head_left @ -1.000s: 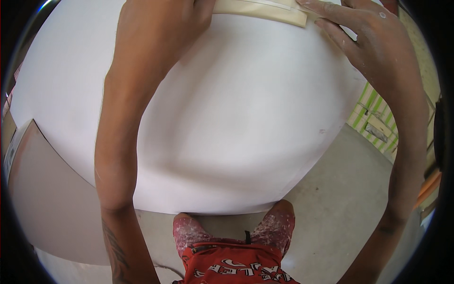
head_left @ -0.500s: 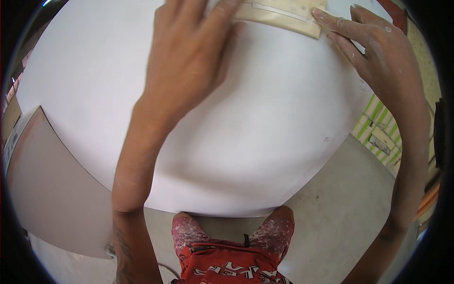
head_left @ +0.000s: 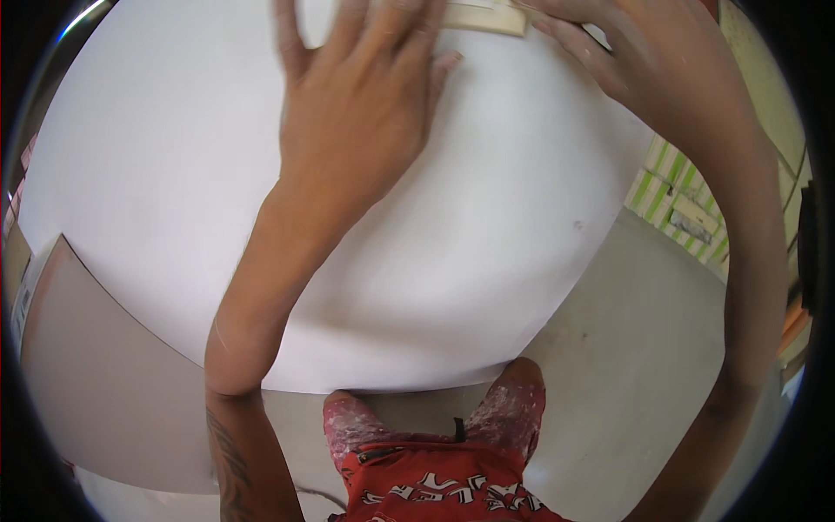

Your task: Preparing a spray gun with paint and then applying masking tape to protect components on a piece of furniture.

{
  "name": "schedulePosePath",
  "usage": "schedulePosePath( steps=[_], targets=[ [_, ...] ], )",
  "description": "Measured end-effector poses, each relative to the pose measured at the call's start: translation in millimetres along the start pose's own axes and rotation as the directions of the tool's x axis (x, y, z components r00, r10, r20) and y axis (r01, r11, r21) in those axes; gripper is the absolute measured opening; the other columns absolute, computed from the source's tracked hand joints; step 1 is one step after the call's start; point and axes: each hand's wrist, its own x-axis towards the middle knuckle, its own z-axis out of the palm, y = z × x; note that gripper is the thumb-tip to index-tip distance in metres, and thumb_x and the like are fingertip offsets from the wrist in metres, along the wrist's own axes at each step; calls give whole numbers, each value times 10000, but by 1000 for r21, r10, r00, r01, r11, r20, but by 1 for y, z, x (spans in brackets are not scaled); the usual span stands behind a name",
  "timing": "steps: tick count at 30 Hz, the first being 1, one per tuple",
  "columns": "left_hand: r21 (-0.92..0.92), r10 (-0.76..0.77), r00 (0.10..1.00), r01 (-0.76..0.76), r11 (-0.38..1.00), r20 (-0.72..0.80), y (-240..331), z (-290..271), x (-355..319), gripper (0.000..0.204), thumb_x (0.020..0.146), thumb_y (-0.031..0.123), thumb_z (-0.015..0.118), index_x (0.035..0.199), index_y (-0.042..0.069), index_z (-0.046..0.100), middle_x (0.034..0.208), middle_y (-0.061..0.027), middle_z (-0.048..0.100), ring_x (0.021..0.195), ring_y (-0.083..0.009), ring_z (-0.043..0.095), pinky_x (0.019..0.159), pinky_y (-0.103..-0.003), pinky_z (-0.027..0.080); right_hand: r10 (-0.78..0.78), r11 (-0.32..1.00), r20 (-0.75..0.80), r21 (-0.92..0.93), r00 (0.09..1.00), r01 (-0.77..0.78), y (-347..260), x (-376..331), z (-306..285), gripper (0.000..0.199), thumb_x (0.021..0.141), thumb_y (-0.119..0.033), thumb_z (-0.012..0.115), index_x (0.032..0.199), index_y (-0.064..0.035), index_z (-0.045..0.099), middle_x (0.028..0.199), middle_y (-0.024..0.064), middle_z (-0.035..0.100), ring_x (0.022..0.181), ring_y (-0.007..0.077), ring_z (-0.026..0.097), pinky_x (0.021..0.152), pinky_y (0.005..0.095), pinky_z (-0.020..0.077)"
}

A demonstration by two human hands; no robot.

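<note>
Two hands work at the far edge of a white board [head_left: 487,261]. My left hand [head_left: 365,113] lies flat with fingers spread wide, its fingertips on a pale wooden strip [head_left: 487,16] at the top of the view. My right hand [head_left: 626,52] comes in from the right, fingers extended against the strip's end; I cannot tell if it grips. Both forearms cross the board, covering much of it. To the right stand green-striped boxes [head_left: 674,204] on a grey floor [head_left: 626,383]. Left of the board's near edge lies a grey panel [head_left: 104,374]. Bare board shows toward the left.
</note>
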Motion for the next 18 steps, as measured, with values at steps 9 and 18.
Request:
schedulePosePath(
  steps=[9, 18],
  targets=[
    [26, 192, 964, -191, 981, -184, 14, 2, 20, 473, 981, 260, 605, 1389, 23, 582, 1466, -138, 537, 1422, -290, 440, 1222, -568, 234, 59, 979, -170, 202, 984, -24, 19, -10, 10, 291, 999, -271, 563, 1112, -90, 760, 788, 162, 696, 811, 338, 702, 746, 445, 538],
    [-316, 148, 962, -216, 924, -228, -2, -18, 84, 131, 911, 143, 694, 1016, 78, 739, 1047, -80, 646, 1034, -275, 566, 951, -437, 408, 108, 919, -167, 392, 980, -34, 17, -6, -10, 296, 881, -255, 634, 965, 2, 756, 862, 225, 727, 857, 392, 708, 855, 445, 554]
  ],
)
